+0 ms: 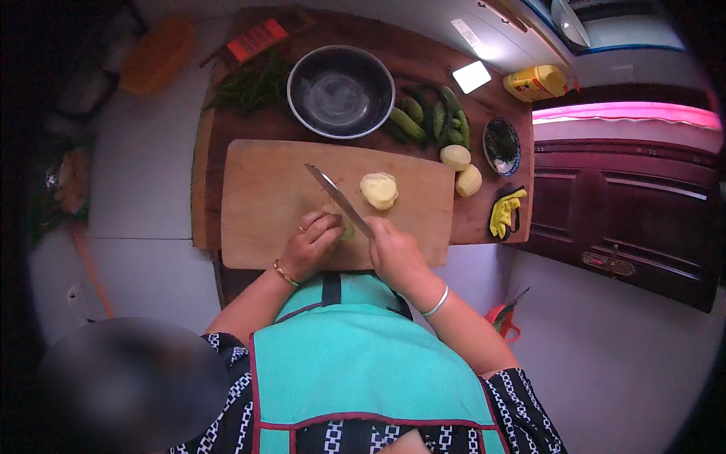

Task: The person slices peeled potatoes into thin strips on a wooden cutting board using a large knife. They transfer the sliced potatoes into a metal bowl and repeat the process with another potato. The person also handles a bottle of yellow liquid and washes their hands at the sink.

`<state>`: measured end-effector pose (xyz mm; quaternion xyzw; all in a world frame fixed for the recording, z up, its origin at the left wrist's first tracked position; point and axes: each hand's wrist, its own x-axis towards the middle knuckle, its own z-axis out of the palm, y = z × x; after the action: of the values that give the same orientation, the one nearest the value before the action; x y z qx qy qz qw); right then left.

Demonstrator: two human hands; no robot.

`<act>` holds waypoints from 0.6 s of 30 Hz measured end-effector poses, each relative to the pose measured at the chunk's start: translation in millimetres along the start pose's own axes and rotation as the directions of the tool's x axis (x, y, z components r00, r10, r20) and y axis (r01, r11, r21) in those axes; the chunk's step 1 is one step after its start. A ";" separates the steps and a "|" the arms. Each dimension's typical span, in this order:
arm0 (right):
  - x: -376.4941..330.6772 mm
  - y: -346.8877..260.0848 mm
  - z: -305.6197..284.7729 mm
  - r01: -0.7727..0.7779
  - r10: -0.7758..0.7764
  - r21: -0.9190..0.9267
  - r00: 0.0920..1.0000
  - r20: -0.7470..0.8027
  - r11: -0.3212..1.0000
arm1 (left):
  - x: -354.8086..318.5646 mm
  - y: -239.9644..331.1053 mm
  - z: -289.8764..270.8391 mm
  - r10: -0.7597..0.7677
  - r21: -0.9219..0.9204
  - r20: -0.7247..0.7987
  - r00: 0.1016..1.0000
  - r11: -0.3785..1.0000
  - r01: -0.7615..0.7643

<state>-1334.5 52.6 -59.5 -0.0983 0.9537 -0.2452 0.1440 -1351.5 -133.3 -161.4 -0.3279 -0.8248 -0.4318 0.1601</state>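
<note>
My right hand (395,253) grips the handle of a long kitchen knife (338,198), its blade angled up and left over the wooden cutting board (261,197). With fingers curled, my left hand (311,242) presses down on a pale piece of potato (346,228) right beside the blade. A stack of peeled potato slices (379,190) lies on the board just right of the knife.
Behind the board stand a steel bowl (341,91), green chillies (253,87), several cucumbers (431,117), two peeled potatoes (461,168), a small dish (501,145), a yellow peeler (505,212) and a yellow bottle (538,82). A red grater (257,39) lies at the table's far edge.
</note>
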 end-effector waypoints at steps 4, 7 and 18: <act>-4.5 -3.0 -4.3 0.115 -0.118 -0.030 0.984 -0.135 0.993 | -4.9 -2.4 -3.6 -0.018 -0.024 0.011 1.000 1.000 0.018; -8.3 -15.6 -13.1 0.021 -0.022 -0.021 0.999 -0.047 1.000 | -9.8 -3.5 -5.7 -0.015 -0.001 0.028 0.999 1.000 0.015; -17.1 -31.4 -26.9 0.035 -0.032 -0.092 0.999 0.028 0.995 | -7.3 -5.6 -3.5 -0.022 -0.037 0.024 0.999 0.999 0.023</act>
<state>-1323.4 41.9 -17.6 -0.1242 0.9602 -0.2018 0.1477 -1350.1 -141.4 -166.8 -0.3267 -0.8222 -0.4449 0.1393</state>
